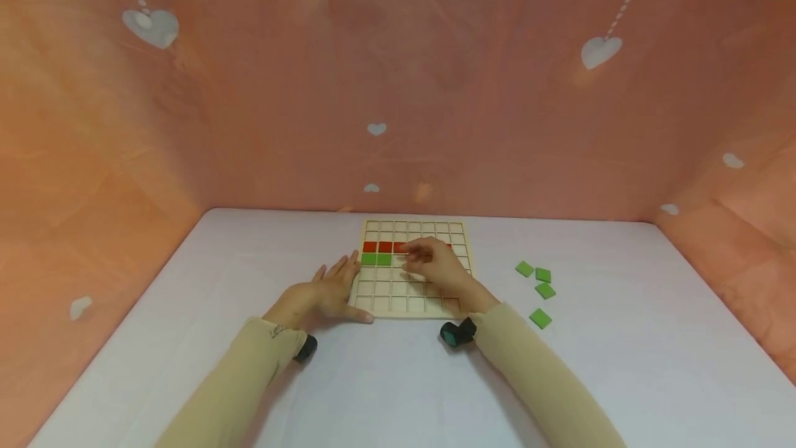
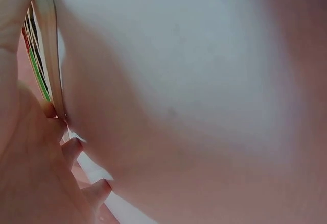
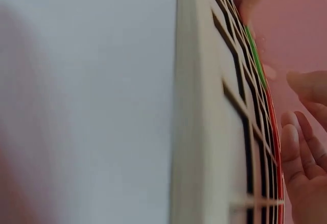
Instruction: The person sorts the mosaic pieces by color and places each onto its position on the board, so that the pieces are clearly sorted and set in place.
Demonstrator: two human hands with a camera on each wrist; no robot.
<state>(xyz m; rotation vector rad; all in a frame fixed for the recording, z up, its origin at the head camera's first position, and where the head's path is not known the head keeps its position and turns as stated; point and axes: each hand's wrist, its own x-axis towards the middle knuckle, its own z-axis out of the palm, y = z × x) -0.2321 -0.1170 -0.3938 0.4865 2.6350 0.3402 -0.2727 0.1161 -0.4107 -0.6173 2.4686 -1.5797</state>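
Note:
A pale wooden grid board [image 1: 407, 304] lies on the white table. A row of red tiles [image 1: 377, 247], partly hidden by my right hand, runs across it. Two green tiles [image 1: 376, 259] sit in the row just below, at the left. My left hand [image 1: 332, 290] rests along the board's left edge with fingers stretched out and its thumb at the near left corner. Over the middle of the board hovers my right hand [image 1: 437, 265], fingers lightly bent. The right wrist view shows a gap between its thumb and fingers [image 3: 291, 147], with nothing held there.
Several loose green tiles [image 1: 543, 274] lie on the white table [image 1: 597, 358] to the right of the board. An orange-pink cloth [image 1: 435, 88] with white hearts hangs behind the table and at both sides. A black wrist camera [image 1: 457, 333] is strapped at my right sleeve.

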